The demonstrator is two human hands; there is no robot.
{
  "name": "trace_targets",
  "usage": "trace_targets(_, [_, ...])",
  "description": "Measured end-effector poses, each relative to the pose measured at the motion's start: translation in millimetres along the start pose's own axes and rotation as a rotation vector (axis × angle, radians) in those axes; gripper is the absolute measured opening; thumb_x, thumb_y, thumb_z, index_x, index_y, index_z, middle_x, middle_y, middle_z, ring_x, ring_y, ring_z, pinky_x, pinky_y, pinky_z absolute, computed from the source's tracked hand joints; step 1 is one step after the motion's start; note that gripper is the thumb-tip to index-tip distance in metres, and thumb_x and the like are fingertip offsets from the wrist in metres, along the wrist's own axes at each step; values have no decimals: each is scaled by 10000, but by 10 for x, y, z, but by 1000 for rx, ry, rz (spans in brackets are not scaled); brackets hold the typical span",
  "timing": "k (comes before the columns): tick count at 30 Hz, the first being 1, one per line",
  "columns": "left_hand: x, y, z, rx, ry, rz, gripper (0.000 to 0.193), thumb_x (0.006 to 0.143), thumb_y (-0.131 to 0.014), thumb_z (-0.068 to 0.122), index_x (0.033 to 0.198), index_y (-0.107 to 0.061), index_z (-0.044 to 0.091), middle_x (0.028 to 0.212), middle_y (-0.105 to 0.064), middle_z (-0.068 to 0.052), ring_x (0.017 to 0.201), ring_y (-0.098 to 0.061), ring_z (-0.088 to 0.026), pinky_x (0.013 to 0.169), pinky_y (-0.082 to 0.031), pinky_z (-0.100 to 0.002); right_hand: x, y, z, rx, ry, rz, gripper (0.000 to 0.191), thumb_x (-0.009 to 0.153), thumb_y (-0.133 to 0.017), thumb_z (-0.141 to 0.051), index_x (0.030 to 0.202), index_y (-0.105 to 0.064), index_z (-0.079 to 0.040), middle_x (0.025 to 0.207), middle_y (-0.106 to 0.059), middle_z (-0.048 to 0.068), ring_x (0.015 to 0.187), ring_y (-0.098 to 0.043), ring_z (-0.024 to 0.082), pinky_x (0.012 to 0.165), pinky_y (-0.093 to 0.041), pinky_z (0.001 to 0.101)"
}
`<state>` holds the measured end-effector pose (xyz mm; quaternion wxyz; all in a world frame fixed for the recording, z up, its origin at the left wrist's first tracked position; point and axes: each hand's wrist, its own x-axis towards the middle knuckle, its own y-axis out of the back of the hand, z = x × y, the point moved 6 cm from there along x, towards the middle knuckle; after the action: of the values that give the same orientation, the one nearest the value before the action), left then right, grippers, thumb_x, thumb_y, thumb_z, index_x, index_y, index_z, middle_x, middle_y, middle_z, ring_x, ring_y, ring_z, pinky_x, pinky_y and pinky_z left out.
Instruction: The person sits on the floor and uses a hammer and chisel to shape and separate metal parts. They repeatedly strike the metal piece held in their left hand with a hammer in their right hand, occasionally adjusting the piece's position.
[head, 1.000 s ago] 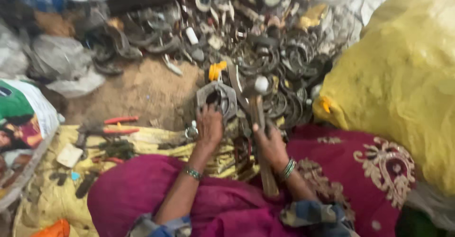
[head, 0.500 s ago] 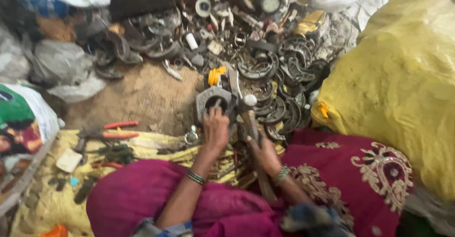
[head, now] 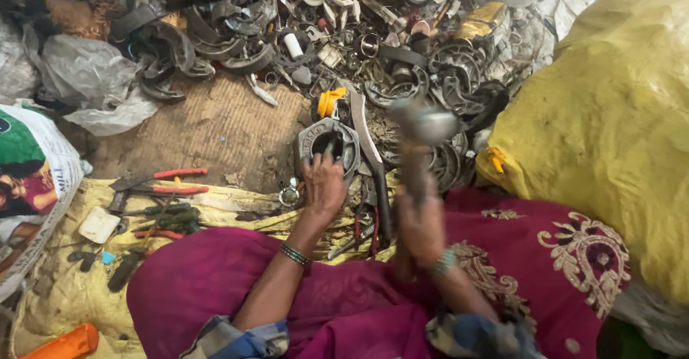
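My left hand [head: 323, 185] grips the near edge of a grey metal housing [head: 328, 143] with a round hole, standing on the ground in front of me. My right hand [head: 422, 224] is closed on the wooden handle of a hammer [head: 420, 133], blurred with motion; its metal head is raised to the right of the housing. A long flat metal bar [head: 367, 143] lies between the housing and the hammer. A yellow plastic piece [head: 330, 102] sits just beyond the housing.
A heap of scrap metal rings and brake shoes [head: 402, 50] fills the far ground. A large yellow sack [head: 617, 122] stands right. Red-handled pliers [head: 169, 181] and other tools lie on a yellow cloth [head: 50, 294] left. A printed sack [head: 29, 179] lies at far left.
The hammer has come up and its head now hangs blurred right of the housing. My left hand stays on the housing.
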<state>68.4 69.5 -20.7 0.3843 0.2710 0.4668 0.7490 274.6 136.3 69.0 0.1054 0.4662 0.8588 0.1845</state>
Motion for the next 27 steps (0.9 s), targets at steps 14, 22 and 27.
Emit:
trace_targets(14, [-78,179,-7,-178,-31,114,278,963,-582,85,1164,-734,-30,1207,-644,-254,1030,-588,-392,893,-479,-534,-17,304,-806,159,253,-40,367,1068,-520,-234,1339,-496,13,873,-678,70,687,-655,116,546,-564,285])
trace_targets(22, [-20,91,63,9,-74,3,191,915,-581,42,938,-765,-1,1113,-663,-233,1047,-630,-335,920,-528,-470,-34,-391,437,-340,-422,-281,592,1018,-520,-282,1541,-308,-102,814,-676,91,559,-559,165,470,-493,342])
trace_targets(27, [-74,116,64,-19,-73,92,244,896,-589,-6,1074,-756,4,1119,-672,-242,1056,-655,-369,853,-537,-500,-80,-207,512,218,-325,-209,443,1093,-557,-294,1368,-529,52,843,-634,78,634,-582,115,511,-510,288])
